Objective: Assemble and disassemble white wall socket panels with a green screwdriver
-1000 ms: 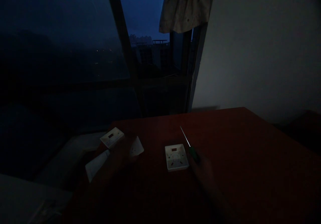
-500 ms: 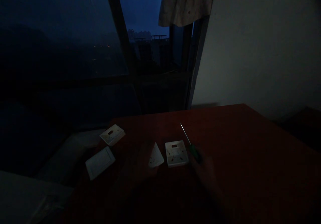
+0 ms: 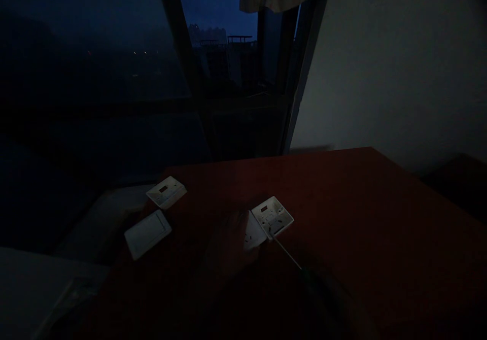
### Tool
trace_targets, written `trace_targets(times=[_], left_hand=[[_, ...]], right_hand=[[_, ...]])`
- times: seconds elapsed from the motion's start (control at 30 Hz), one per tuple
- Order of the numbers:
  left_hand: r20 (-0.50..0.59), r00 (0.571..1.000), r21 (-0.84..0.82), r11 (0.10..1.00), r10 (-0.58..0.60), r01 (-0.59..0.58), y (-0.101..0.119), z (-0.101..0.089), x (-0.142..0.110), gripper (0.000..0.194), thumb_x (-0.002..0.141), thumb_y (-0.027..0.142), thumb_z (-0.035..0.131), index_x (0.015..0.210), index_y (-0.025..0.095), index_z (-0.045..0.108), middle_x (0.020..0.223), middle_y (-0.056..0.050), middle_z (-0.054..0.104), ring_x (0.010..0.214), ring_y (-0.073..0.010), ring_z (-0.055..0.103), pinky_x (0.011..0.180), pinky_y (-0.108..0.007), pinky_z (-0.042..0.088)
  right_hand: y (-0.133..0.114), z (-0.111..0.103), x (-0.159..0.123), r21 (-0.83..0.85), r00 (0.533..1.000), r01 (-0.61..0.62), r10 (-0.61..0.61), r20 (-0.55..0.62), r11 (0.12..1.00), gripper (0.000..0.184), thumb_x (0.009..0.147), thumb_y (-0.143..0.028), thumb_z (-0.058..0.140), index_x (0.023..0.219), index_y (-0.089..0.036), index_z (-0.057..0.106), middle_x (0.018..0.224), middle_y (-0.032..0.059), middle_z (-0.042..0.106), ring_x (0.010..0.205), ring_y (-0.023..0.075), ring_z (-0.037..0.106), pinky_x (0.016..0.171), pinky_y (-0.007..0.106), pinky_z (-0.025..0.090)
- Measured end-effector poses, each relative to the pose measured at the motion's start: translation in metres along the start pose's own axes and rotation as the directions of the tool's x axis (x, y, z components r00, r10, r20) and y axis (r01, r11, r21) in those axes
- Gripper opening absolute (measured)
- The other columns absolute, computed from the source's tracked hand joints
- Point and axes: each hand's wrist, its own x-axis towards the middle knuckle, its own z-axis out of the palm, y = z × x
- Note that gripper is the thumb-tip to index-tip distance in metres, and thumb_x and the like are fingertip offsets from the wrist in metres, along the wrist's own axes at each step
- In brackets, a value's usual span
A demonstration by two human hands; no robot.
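One white box (image 3: pixel 272 217) lies open, no plate yet fitted: left hand (image 3: pixel 230 243) curled around a socket plate (image 3: pixel 254 232) beside it; fingers of the right hand (image 3: pixel 332 292), near the screwdriver (image 3: pixel 288 252), too dark to tell.

The left hand (image 3: pixel 233 243) is stretched forward, curled in a grip — the right hand (image 3: pixel 333 292), lower, mostly lost in darkness.

The head camera looks down across a table (image 3: pixel 365 213).
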Motion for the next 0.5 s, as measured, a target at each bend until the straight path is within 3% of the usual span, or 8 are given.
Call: trace_targets(times=[0.13,0.5], left_hand=[[0.003,1.0,-0.029,1.0,-0.013,0.013,-0.002,0.002,-0.001,0.077,0.073,0.044,0.061,0.142,0.023,0.032,0.143,-0.012,0.038,0.124,-0.0336,0.043,0.101,-0.043,0.037],[-0.007,1.0,-0.027,1.0,0.004,-0.005,-0.004,0.003,-0.001,0.079,0.073,0.042,0.062,0.142,0.02,0.031,0.144,-0.014,0.036,0.128,-0.0347,0.039,0.105,-0.045,0.033]], right_hand=[[0.016,0.002,-0.017,-0.131,0.996,0.085,-0.082,0.033,0.988,0.038,0.079,-0.046,0.059,0.114,-0.033,0.068,0.115,0.0039,0.068,0.096,0.0278,0.069,0.076,0.034,0.06],[-0.004,0.019,-0.014,-0.249,0.985,0.172,-0.174,0.011,0.953,0.038,0.086,-0.039,0.05,0.118,-0.029,0.066,0.123,0.006,0.064,0.104,0.0286,0.065,0.08,0.035,0.058]])
